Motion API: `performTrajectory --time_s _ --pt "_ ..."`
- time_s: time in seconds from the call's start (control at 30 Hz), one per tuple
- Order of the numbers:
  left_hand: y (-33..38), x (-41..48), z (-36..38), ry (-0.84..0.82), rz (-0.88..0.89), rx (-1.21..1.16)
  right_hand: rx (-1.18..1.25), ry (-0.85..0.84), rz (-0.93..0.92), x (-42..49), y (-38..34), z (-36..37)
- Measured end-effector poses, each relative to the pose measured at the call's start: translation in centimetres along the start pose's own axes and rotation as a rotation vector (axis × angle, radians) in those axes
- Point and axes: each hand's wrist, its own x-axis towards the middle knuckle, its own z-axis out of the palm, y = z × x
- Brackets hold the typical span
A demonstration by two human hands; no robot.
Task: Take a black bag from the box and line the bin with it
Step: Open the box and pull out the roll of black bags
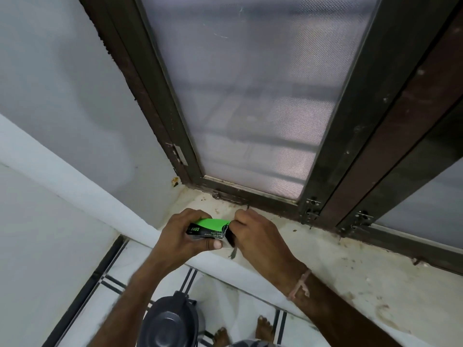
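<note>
Above the left end of the stained pale window sill (350, 271), the left hand (180, 236) grips a small green-and-black cardboard box (209, 227). The right hand (260, 234) pinches the thin black bag (230, 238) at its open end. Light, soft and probably slippery, it wants a firm edge pinch. The dark round bin (172, 321) stands on the floor below, its inside unseen.

A window with a dark brown frame (328, 146) fills the upper view, its mesh screen (250, 96) glowing with dull grey daylight. A second pane (431, 204) shows at the far right. Small metal latches (312, 209) and a bolt (226, 197) sit along the frame's bottom rail. Below runs a pale sill (363, 276), stained and speckled with dirt. Plain white walls (62, 83) stand to the left. The floor (125, 261) is white tile with black stripes.
</note>
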Motion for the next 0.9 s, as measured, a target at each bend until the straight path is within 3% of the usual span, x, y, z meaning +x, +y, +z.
performTrajectory --time_s 0.13,0.3,0.53,0.9 --pt "-0.4 0.3 -0.3 0.019 -0.008 -0.002 -0.011 0.016 -0.003 -0.6 1.0 -0.9" --pt "-0.9 0.2 -1.2 0.091 -0.087 0.01 0.034 0.131 0.219 -2.3 2.9 -2.2" --pt "-1.6 0.5 0.0 0.13 -0.118 0.005 0.648 0.202 0.584 -4.8 3.2 -1.6" --pt "-7.7 4.4 4.1 -0.03 -0.103 0.326 0.877 0.266 0.854 -6.2 4.6 -0.2"
